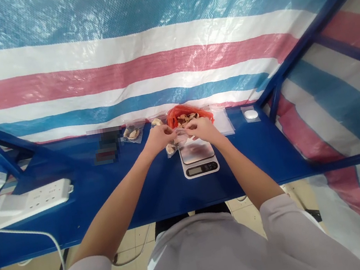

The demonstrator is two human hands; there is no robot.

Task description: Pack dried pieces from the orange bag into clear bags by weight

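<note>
My left hand (160, 138) and my right hand (201, 130) come close together above a white digital kitchen scale (202, 168). Between their pinched fingers is the thin, clear edge of a small plastic bag (181, 138). Pale brown dried pieces, perhaps sliced mushrooms, show in clear plastic (171, 149) just below my left fingers; I cannot tell whether this is the same bag. Right behind the hands lies an open red plastic bag (206, 113) full of similar dried pieces (184, 118).
Filled clear bags (132, 133) lie left of the hands on the blue table (251, 150). Flat clear bags (222, 122) and a packet with a white round item (250, 115) lie right. A power strip (48, 194) sits at left. Blue posts (280, 74) frame striped sheeting.
</note>
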